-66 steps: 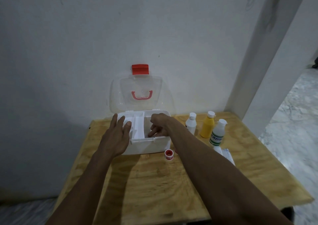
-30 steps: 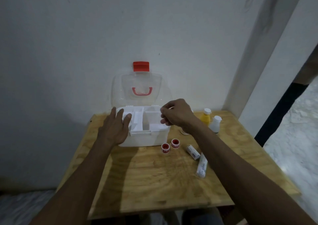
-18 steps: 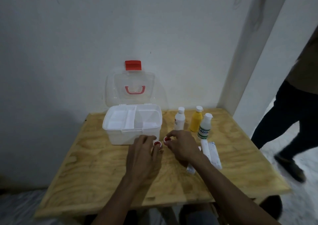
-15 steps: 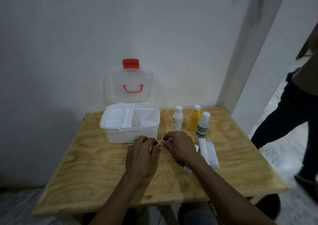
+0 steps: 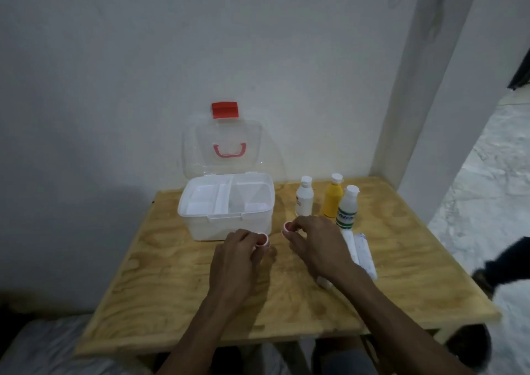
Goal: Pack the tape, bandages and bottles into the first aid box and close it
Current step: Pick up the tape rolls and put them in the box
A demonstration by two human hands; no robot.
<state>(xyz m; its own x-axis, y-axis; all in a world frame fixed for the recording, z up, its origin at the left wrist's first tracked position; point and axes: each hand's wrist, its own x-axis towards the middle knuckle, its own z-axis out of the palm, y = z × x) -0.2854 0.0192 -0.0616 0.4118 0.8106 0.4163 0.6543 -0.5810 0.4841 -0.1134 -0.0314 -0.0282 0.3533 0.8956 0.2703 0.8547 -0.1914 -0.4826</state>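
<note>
The white first aid box stands open at the back of the wooden table, its clear lid with a red latch leaning upright against the wall. My left hand pinches one small red-cored tape roll just in front of the box. My right hand pinches a second tape roll beside it. Three bottles stand right of the box: white, yellow, and clear with a green label. Wrapped bandages lie partly under my right wrist.
A white wall runs right behind the table, with a pillar at the back right corner. A person's dark shoe or leg shows at the right edge, off the table.
Both hands left the box and came down to the tape rolls in front of it. Each hand has now lifted a roll slightly. The person at the right has mostly moved out of view.
</note>
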